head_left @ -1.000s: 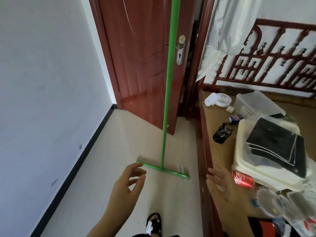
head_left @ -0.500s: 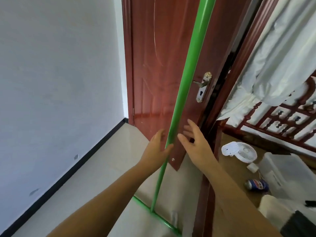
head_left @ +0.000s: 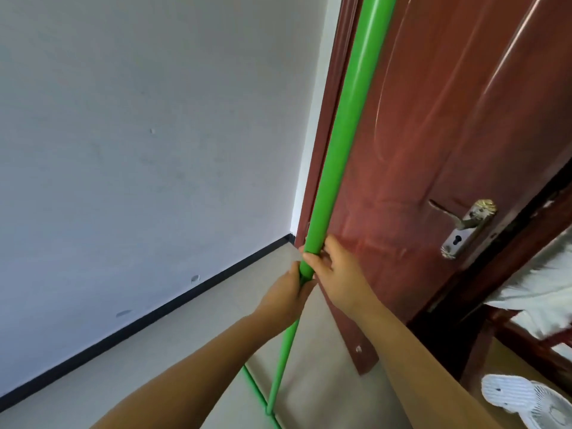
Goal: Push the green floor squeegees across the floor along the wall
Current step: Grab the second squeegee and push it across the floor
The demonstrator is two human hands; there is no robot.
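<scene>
The green floor squeegee (head_left: 337, 150) stands nearly upright, its long pole leaning against the red-brown door. Its green crossbar head (head_left: 257, 394) rests on the pale floor at the bottom of the view, partly cut off by the frame edge. My left hand (head_left: 286, 294) is wrapped around the pole from the left. My right hand (head_left: 335, 272) grips the same pole just above it from the right. Both hands touch each other on the pole, at about the height of the wall's skirting.
A white wall (head_left: 139, 150) with a black skirting strip (head_left: 173, 305) runs along the left. The red-brown door (head_left: 433, 134) with a metal handle (head_left: 464, 224) stands ajar. A small white fan (head_left: 532, 404) lies at the lower right, white cloth (head_left: 544, 286) above it.
Both hands rose from open near the floor, came up beside the pole, and have closed around it. The view tilted upward and moved closer to the door.
</scene>
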